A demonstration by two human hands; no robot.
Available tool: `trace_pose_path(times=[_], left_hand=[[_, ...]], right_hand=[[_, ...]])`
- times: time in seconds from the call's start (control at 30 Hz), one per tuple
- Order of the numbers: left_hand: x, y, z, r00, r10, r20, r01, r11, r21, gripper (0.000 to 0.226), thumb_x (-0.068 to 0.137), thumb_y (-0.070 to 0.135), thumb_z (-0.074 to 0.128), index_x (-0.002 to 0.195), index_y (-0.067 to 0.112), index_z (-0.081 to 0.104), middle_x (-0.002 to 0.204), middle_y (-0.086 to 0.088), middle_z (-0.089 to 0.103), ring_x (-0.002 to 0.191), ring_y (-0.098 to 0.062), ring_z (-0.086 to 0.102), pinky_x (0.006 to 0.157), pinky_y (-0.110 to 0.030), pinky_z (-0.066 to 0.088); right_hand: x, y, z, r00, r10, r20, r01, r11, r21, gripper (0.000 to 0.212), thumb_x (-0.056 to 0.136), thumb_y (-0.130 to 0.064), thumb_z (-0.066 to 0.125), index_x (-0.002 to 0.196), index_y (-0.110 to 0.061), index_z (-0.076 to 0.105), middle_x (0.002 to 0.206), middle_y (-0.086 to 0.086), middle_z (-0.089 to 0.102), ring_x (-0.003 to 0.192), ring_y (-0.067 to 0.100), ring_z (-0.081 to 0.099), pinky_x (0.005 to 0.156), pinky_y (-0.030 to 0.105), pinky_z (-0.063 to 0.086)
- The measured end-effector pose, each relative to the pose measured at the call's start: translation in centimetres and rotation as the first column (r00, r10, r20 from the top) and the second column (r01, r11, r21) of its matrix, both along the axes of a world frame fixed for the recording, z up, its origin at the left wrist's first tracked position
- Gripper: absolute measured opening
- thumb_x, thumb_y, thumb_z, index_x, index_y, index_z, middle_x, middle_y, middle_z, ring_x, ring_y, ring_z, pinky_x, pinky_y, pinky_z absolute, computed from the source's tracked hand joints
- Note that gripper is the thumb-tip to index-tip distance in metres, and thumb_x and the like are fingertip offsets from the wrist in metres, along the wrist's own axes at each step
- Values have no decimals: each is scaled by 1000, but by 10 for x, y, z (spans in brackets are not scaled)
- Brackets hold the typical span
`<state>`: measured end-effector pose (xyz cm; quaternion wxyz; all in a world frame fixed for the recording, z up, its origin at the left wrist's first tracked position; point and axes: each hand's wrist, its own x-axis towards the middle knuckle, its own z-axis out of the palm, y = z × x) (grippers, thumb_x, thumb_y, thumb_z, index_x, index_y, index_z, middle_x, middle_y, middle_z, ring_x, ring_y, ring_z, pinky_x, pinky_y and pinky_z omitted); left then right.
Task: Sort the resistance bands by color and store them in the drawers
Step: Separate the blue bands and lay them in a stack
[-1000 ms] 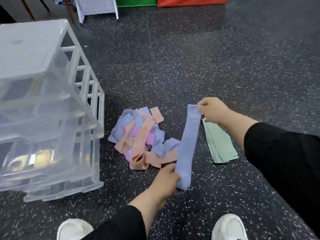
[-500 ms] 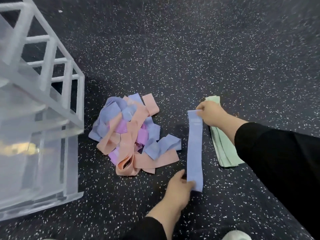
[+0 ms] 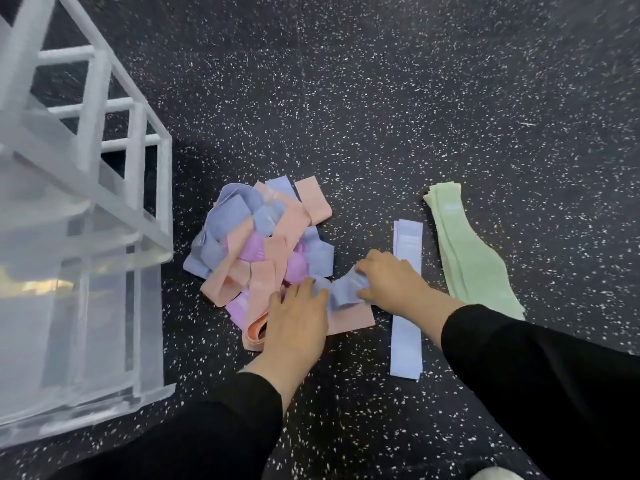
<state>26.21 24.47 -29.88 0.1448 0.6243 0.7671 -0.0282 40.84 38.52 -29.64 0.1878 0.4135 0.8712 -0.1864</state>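
Both hands have let go of the long blue band (image 3: 406, 299) they held stretched between them half a second ago; it now lies flat and straight on the floor (image 3: 381, 98), running near to far, and the hands have moved left to the mixed pile (image 3: 263, 251). The right hand (image 3: 391, 282) has its fingers curled round one end of a crumpled blue band (image 3: 341, 291) at the pile's near right edge, thumb side toward the pile, gripping it. The left hand (image 3: 298, 317) lies palm down just left of it, its fingertips touching the other end of the same crumpled band; whether they pinch it or only press on it cannot be told. That band sits between the two hands, on top of a pink band (image 3: 349, 322) and touching the rest of the pile. Both forearms reach forward from the near edge in black sleeves (image 3: 536, 393), the right wrist crossing over the middle of the flat blue band. The pile holds tangled blue, pink and purple bands. To the right of the flat blue band, apart from it, lies a stack of green bands (image 3: 464, 251), also running near to far. The clear drawer unit (image 3: 69, 271) with its white frame stands at the left, near the pile but not touching it.
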Motion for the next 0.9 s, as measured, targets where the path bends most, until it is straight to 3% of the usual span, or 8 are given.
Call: trace_pose_path(times=[0.17, 0.3, 0.37, 0.47, 0.57, 0.67, 0.8, 0.9], left_hand=[[-2, -7, 1, 982, 135, 132, -132, 991, -30, 40, 97, 26, 50, 137, 31, 54, 125, 4, 57, 117, -22, 53, 92, -41, 37], [-4, -4, 13, 852, 362, 377, -413, 909, 60, 29, 96, 24, 57, 123, 32, 64, 119, 10, 65, 115, -16, 56, 98, -40, 34], [-7, -2, 26, 664, 439, 605, -567, 824, 24, 20, 97, 19, 59, 109, 32, 67, 112, 9, 66, 106, -18, 60, 99, -41, 41], [-17, 1, 54, 240, 445, 863, -713, 684, -154, 25, 97, 14, 58, 93, 37, 66, 89, 12, 65, 83, -21, 63, 87, -50, 57], [-31, 7, 82, 140, 369, 919, -732, 664, -155, 34, 96, 8, 56, 96, 40, 66, 85, 14, 64, 75, -13, 64, 79, -56, 60], [-46, 14, 107, 36, 292, 956, -717, 673, -179, 37, 97, 0, 51, 111, 32, 63, 103, -1, 66, 81, -16, 71, 81, -47, 61], [-62, 11, 125, -101, 207, 973, -727, 652, -214, 35, 97, -4, 52, 120, 20, 61, 106, -10, 71, 87, -22, 73, 85, -44, 60], [-66, 6, 128, -112, 190, 975, -728, 652, -211, 30, 98, 0, 56, 115, 23, 63, 100, -7, 69, 89, -23, 72, 85, -46, 59]], right_hand=[[3, -4, -7, 999, -48, -16, 49, 995, 83, 18, 97, -27, 53, 106, -19, 65, 113, 4, 55, 104, 27, 54, 82, 40, 45], [-6, -8, 5, 942, -247, -226, 254, 967, -1, 15, 97, -28, 55, 98, -16, 64, 102, 1, 57, 93, 23, 56, 81, 42, 50], [-11, -10, 17, 871, -386, -304, 377, 922, -92, 13, 96, -28, 56, 94, -16, 61, 96, 0, 58, 86, 22, 57, 78, 40, 51], [-19, -16, 34, 825, -460, -329, 431, 888, -160, 10, 94, -26, 57, 101, -20, 60, 102, -2, 62, 92, 22, 60, 83, 40, 52], [-29, -23, 58, 699, -530, -480, 468, 847, -254, 28, 95, -23, 59, 123, -24, 59, 122, -6, 61, 110, 15, 59, 98, 38, 49], [-44, -33, 87, 572, -503, -648, 365, 863, -348, 23, 97, -27, 60, 120, -33, 61, 120, -18, 62, 113, 3, 58, 98, 30, 47], [-58, -48, 107, 633, -302, -713, 129, 949, -288, 23, 94, -30, 69, 117, -33, 66, 120, -18, 61, 116, 4, 56, 97, 24, 44], [-61, -51, 108, 632, -266, -727, 150, 963, -222, 13, 96, -26, 68, 109, -27, 71, 112, -16, 63, 106, 4, 57, 92, 25, 44]])
